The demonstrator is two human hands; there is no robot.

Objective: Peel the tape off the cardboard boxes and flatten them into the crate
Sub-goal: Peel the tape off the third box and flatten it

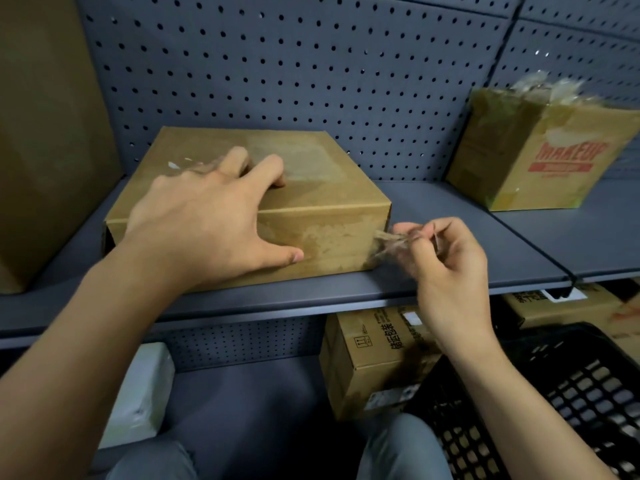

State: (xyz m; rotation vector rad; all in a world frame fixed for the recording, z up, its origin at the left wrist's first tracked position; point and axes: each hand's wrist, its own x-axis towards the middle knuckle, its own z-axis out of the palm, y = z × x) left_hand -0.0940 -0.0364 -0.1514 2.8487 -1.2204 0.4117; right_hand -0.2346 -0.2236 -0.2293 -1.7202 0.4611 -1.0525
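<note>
Far left of the frame: tall box (pixel 45 133), cut off by the edge, standing on the grey shelf (pixel 433 216) in front of the pegboard (pixel 277 64). Lower left, under the shelf: white package (pixel 138 393). Along the bottom edge: knees (pixel 149 462) in grey trousers.

Centre: flat box (pixel 322 233), closed, lying on the shelf near its front edge, just right of the tall box, with dull worn patches on its top and front face. Right of centre, on the lower level: printed box (pixel 367 358), partly hidden behind the right forearm, just beside the black crate (pixel 571 393) in the lower right corner. Upper right: red-lettered box (pixel 540 157), well apart from the flat box, with crumpled clear film on top.

Left hand (pixel 207 220): spread wide, pressing on the flat box, fingers on the top, thumb stretched along the front face, covering the box's left part.

Right hand (pixel 450 265): curled, just off the box's right front corner, pinching a crumpled strip of clear tape (pixel 384 242) between thumb and fingertips. Tape stretched from the front face at that corner across to the fingers; blurred, so finer detail not readable.
</note>
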